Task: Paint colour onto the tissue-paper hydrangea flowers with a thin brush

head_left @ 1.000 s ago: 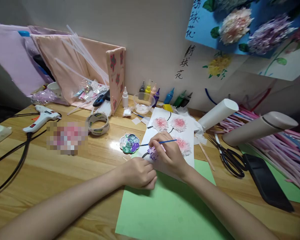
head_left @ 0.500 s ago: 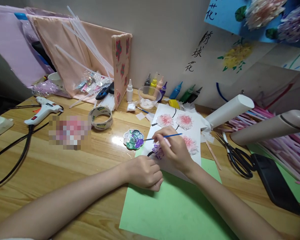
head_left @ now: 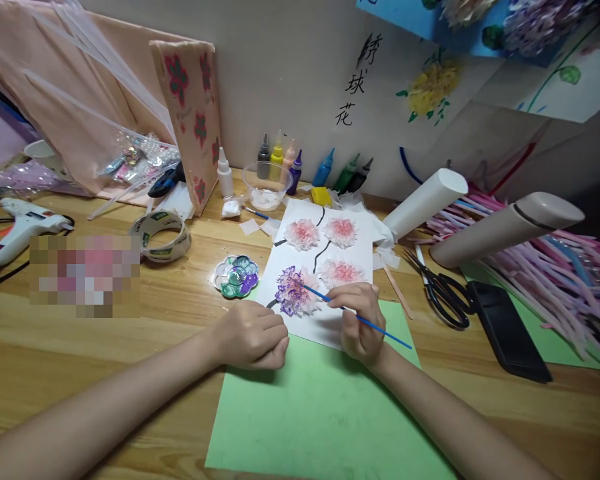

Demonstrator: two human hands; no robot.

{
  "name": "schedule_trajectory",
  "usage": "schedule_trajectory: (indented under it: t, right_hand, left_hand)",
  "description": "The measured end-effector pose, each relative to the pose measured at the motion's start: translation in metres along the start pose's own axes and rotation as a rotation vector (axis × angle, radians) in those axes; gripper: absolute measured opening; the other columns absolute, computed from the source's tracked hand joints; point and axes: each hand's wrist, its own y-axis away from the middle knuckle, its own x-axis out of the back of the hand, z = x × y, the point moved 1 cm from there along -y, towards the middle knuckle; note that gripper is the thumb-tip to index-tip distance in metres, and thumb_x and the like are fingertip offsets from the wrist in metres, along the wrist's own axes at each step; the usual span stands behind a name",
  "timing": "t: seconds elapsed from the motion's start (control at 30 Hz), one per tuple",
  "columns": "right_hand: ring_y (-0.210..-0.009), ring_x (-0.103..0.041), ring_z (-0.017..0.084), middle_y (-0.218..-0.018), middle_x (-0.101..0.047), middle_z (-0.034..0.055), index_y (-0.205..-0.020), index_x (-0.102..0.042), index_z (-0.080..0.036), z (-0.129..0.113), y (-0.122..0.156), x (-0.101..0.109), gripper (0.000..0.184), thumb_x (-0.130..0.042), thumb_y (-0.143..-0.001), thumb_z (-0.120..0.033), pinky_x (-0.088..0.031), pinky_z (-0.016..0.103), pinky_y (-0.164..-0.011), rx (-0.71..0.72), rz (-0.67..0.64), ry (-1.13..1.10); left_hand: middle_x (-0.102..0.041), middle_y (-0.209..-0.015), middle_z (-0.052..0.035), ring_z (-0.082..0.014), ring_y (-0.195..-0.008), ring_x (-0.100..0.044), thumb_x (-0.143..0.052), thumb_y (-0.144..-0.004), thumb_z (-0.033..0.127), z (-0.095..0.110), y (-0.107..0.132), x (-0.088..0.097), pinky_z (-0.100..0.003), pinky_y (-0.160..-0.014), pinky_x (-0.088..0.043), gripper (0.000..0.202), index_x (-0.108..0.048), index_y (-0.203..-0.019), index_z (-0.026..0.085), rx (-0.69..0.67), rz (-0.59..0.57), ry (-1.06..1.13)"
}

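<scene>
My right hand is closed round a thin blue paintbrush. The brush tip meets the lower-left flower, a ruffled pink and white bloom with purple paint over its left part. Three more pink ruffled flowers stand on the same white paper, with black painted stem lines between them. My left hand rests as a fist at the paper's lower-left corner; whether anything is inside it is hidden. Left of the paper lies a flower-shaped paint palette with purple and green paint. A green sheet lies under the paper.
A tape roll and a glue gun lie to the left. Behind the paper stand a clear bowl and several paint bottles. On the right are scissors, a phone and a bottle.
My right hand has moved the brush from the palette to the lower-left flower. The view has shifted right, so the objects sit further left. My left hand stays a fist.
</scene>
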Motion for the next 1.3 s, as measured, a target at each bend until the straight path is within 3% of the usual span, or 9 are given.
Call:
schedule_trajectory:
  t: [1.07,1.3]
  right_hand:
    - [-0.073,-0.06,0.02,-0.08,-0.067,0.0009,-0.092,-0.056,-0.026,0.0008,-0.0033,-0.003,0.019,-0.038,-0.094,-0.02,-0.036,0.037,-0.073,-0.06,-0.05,-0.04]
    - [-0.072,-0.061,0.02,-0.08,-0.066,0.0016,-0.091,-0.055,-0.026,0.0013,-0.0035,-0.0031,0.022,-0.035,-0.097,-0.025,-0.037,0.038,-0.072,-0.056,-0.058,-0.032]
  left_hand:
    - [-0.057,-0.052,0.0019,-0.0118,-0.044,-0.048,-0.041,-0.083,0.013,-0.0006,-0.0021,0.0015,-0.025,-0.041,-0.038,0.026,-0.052,-0.061,0.019,-0.013,-0.044,-0.038]
    - [-0.059,-0.053,0.0018,-0.0122,-0.043,-0.048,-0.04,-0.083,0.013,-0.0008,-0.0023,0.0007,-0.027,-0.041,-0.035,0.026,-0.054,-0.061,0.019,-0.011,-0.027,-0.037]
